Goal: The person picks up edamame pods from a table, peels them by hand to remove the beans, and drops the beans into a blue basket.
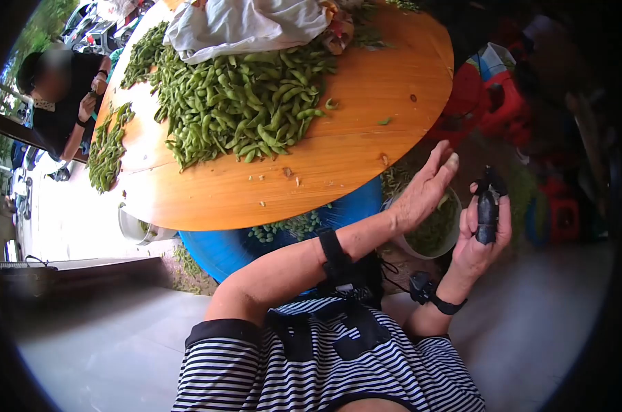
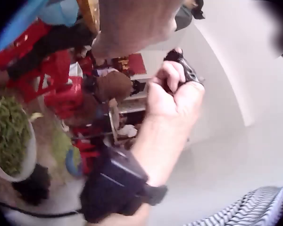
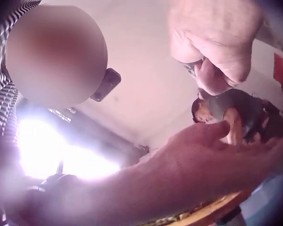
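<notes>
My left hand [image 1: 424, 192] reaches to the right beyond the table's edge, its fingers extended and nothing in its grasp. In the left wrist view this hand [image 2: 137, 23] fills the top, blurred. My right hand [image 1: 474, 250], held up farther right, grips a glossy black elongated object [image 1: 487, 216] whose kind I cannot tell. Fingers curl around that black object [image 2: 189, 70] in the left wrist view. Seen from the right wrist, the right hand [image 3: 217, 42] hides most of it, and the left forearm [image 3: 179, 174] passes below.
Green bean pods [image 1: 235, 103] are heaped on the wooden table [image 1: 366, 137], partly under a white cloth [image 1: 242, 27]. Beneath its edge stand a blue tub [image 1: 215, 250] with shelled beans and a white bucket [image 1: 452, 247] of pods. Another person [image 1: 60, 103] sits at the left.
</notes>
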The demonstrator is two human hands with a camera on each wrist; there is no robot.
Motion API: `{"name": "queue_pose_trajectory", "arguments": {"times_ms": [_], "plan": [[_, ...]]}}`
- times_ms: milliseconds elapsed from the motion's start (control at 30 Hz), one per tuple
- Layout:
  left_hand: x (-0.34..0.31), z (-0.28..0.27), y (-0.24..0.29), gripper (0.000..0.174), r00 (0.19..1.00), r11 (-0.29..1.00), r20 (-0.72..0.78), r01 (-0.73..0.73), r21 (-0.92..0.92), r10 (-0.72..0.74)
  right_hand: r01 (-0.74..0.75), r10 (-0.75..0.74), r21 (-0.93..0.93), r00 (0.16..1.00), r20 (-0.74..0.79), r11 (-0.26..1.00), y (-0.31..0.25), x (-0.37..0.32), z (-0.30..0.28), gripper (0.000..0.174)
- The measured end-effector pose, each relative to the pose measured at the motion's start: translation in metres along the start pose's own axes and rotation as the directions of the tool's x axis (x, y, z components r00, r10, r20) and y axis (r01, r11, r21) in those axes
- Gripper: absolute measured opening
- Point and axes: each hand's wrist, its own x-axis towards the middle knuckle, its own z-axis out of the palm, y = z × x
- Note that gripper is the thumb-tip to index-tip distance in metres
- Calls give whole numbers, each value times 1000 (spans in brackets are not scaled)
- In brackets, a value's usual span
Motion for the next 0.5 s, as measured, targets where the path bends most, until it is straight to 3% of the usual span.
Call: {"name": "queue_pose_trajectory", "arguments": {"times_ms": [33, 67, 100, 133, 167, 200, 233, 267, 300, 367, 433, 467, 500], "plan": [[0, 18, -2, 53, 962, 837, 84, 269, -477, -261, -7, 5, 86, 1000, 28, 996, 15, -1, -2, 28], [-9, 20, -5, 47, 919, 807, 123, 387, -446, -373, 124, -195, -423, 973, -128, 898, 35, 2, 0, 33], [-21, 22, 8, 43, 863, 763, 156, 500, -410, -481, 80, -143, -210, 942, -305, 974, 42, 4, 7, 33], [-33, 25, 13, 42, 979, 915, 136, 189, -357, -149, 110, -139, -217, 982, -127, 970, 49, 11, -6, 31], [-50, 16, 33, 42, 980, 915, 129, 189, -357, -152, 137, -129, -219, 990, 50, 966, 58, 19, -25, 29], [-73, -1, 65, 40, 969, 988, 208, 149, -49, -135, 70, -86, -236, 995, -58, 969, 78, 24, -33, 27], [-92, -18, 86, 40, 947, 964, 289, 61, 257, -137, 9, -50, -245, 986, -162, 969, 100, 31, -43, 24], [-106, -36, 75, 45, 976, 832, 215, -138, 538, 22, 6, -8, -208, 1000, -11, 978, 112, 31, -70, 21], [-121, -56, 60, 53, 963, 580, 185, -267, 770, 197, -177, 137, -271, 977, -161, 946, 115, 30, -79, 20], [-161, -98, 75, 65, 967, 165, 26, -69, 984, 253, -224, 192, -128, 955, -225, 966, 118, 25, -96, 19], [-195, -122, 88, 76, 948, -45, -173, 191, 980, 269, -251, 215, -134, 947, -240, 959, 101, 22, -89, 20], [-204, -123, 83, 76, 949, -45, -171, 190, 981, 265, -247, 204, -156, 948, -246, 957, 97, 23, -89, 20], [-210, -125, 77, 80, 945, -133, -211, 249, 959, 251, -241, 194, -175, 948, -251, 955, 92, 23, -87, 20]]}}
